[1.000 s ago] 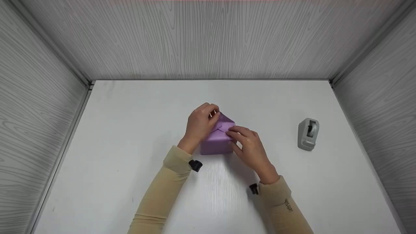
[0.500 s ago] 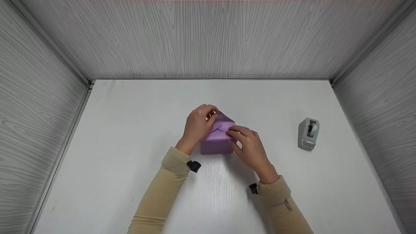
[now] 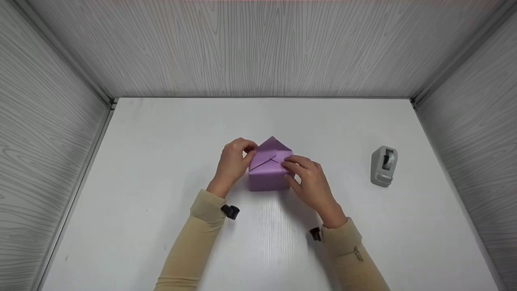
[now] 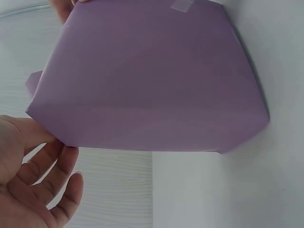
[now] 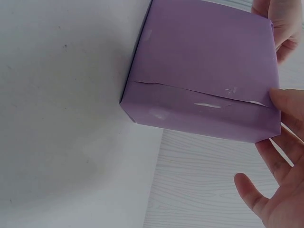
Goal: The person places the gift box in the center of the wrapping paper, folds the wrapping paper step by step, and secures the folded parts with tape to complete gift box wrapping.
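Note:
A box wrapped in purple paper (image 3: 268, 180) stands in the middle of the white table. Folded flaps overlap on its top, and a pointed paper flap (image 3: 273, 144) rises at its far side. With thumb and fingertips, my left hand (image 3: 235, 159) pinches the paper at the top left edge; the left wrist view shows these fingers (image 4: 59, 166) at a corner of the box. My right hand (image 3: 311, 184) holds the top right edge, thumb on the side and fingers over the flap. The right wrist view shows a paper seam with small tears (image 5: 209, 104) along the box's side.
A grey tape dispenser (image 3: 383, 166) stands on the table (image 3: 331, 121) to the right of the box. Grey wood-grain panels (image 3: 258, 48) enclose the table at the back and both sides. A small piece of clear tape (image 4: 183, 4) sticks to the wrapped box.
My left hand has moved left and nearer, from over the flap to the box's left edge, uncovering the pointed flap. My right hand has stayed in place.

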Tool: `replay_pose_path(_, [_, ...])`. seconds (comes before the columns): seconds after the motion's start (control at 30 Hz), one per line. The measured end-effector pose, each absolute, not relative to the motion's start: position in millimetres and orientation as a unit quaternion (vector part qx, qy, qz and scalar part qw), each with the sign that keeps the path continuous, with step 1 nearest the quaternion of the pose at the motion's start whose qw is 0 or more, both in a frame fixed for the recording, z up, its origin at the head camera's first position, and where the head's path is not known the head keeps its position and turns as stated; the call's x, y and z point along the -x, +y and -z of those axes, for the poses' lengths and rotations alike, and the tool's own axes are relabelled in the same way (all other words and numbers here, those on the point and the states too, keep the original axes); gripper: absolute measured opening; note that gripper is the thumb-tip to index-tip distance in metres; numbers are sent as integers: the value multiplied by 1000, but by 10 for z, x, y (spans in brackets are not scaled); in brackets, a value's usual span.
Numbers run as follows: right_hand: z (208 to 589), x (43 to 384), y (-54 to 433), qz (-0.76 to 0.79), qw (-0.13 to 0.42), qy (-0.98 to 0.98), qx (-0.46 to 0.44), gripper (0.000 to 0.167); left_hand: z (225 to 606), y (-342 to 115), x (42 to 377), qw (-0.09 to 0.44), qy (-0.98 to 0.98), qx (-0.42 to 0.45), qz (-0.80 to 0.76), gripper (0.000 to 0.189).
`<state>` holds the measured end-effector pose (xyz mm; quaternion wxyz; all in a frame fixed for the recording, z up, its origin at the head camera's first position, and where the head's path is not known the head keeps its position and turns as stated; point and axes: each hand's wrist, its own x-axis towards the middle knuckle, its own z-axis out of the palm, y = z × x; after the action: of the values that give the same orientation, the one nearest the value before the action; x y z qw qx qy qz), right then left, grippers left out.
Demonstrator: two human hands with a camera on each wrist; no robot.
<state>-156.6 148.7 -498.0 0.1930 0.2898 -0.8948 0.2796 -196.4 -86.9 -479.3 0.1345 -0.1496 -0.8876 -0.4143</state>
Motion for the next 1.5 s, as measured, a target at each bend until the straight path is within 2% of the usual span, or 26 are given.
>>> replay_pose_path(0.5, [4966, 1611, 1486, -296, 204, -881, -309, 20, 4858, -843, 1966, 163, -874, 166, 426, 9])
replay_pose_path(0.67, [4940, 1610, 1479, -305, 207, -880, -300, 23, 4857, -834, 1959, 159, -873, 163, 432, 10])
replay_pose_path(0.9, [4915, 1626, 1466, -301, 205, -882, -300, 13, 4861, -825, 1967, 162, -871, 175, 429, 14])
replay_pose_path(1.37, [4887, 1638, 1473, -320, 221, -867, -313, 11, 4889, -816, 1972, 191, -871, 192, 410, 12])
replay_pose_path(1.5, [4888, 1653, 1486, -341, 201, -872, -289, 21, 4873, -816, 1913, 185, -873, 201, 403, 12])
